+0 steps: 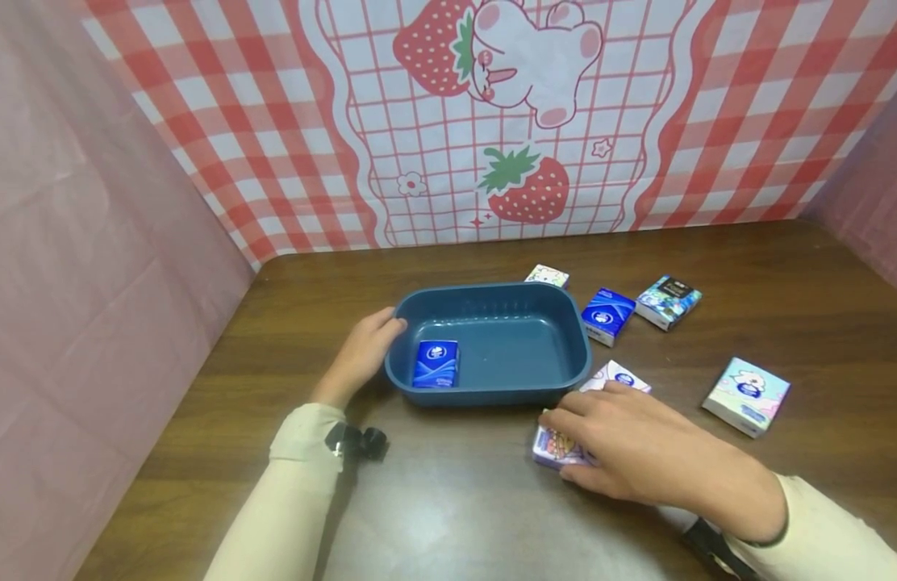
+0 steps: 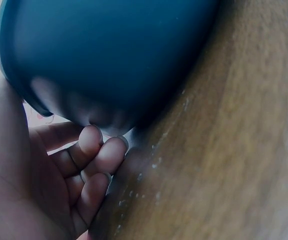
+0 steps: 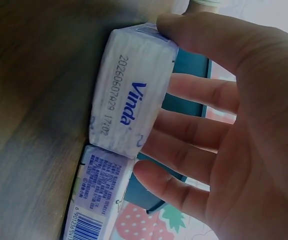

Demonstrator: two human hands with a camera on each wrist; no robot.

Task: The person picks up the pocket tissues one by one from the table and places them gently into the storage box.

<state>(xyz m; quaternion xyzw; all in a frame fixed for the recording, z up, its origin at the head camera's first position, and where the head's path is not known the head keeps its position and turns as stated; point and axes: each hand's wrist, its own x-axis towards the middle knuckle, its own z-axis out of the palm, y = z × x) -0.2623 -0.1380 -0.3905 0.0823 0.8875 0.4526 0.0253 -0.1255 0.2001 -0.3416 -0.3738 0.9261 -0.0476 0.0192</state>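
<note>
A dark blue plastic basin [image 1: 485, 397] stands on the wooden table, with one blue tissue pack [image 1: 435, 365] lying inside at its left end. My left hand [image 1: 357, 355] holds the basin's left end, thumb at the rim; in the left wrist view the bent fingers [image 2: 109, 155] are against its outer wall. Just in front of the basin's right corner, my right hand [image 1: 630, 444] grips a purple-and-white tissue pack [image 3: 129, 90] on the table, thumb at one edge and fingers over it. Another white-and-purple tissue pack [image 1: 626, 375] touches or nearly touches it, partly hidden by that hand.
Right of the basin lie a blue tissue pack [image 1: 608, 315], a blue floral pack with a black label [image 1: 668, 301] and a pale pastel pack [image 1: 748, 395]. A small white pack [image 1: 547, 275] sits behind the basin. A red-checked cloth [image 1: 252, 121] hangs along the table's back edge.
</note>
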